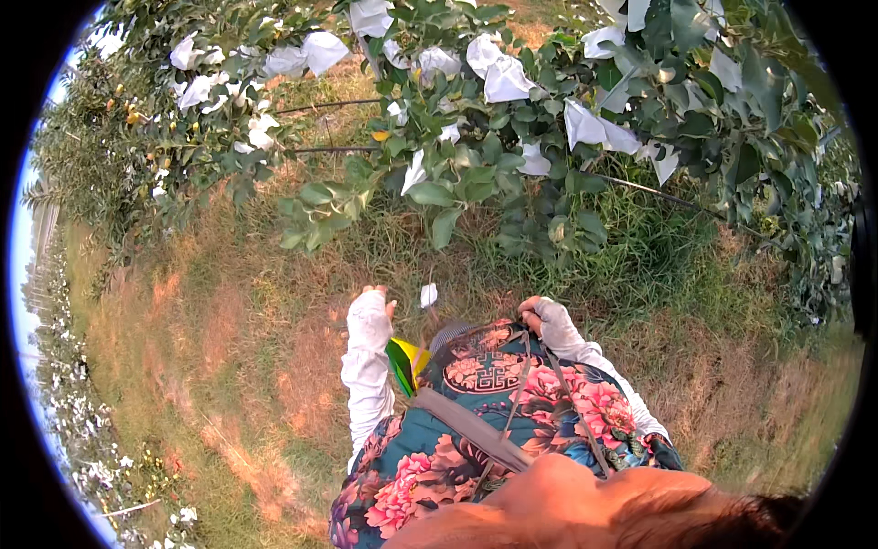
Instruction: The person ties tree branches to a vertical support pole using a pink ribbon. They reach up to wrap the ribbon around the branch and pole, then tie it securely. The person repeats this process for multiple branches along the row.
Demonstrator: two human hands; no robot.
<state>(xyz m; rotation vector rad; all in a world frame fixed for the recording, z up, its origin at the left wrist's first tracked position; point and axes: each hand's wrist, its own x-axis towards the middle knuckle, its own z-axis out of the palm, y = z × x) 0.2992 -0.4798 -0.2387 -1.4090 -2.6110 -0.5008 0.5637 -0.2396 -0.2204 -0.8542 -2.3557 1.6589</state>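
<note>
My left hand (pixel 370 306), in a white sleeve that reaches over its back, is held out in front of me with the fingers curled in. Whatever it may hold is hidden. My right hand (pixel 533 316), sleeved the same way, is closed at the front edge of my teal floral garment (pixel 576 403); its grip cannot be made out. Between the hands, a small white piece (pixel 428 295) shows against the grass. Beside my left forearm sticks out a green and yellow item (pixel 406 362), perhaps a packet. A grey strap (pixel 471 430) crosses my front.
Ahead stand leafy fruit trees (pixel 476 174) with several white fruit bags (pixel 506 79) on their branches. Dark horizontal lines (pixel 640 188) run through the foliage. Dry and green grass (pixel 247 339) covers the ground. Another row with white bags (pixel 82 430) lies at the far left.
</note>
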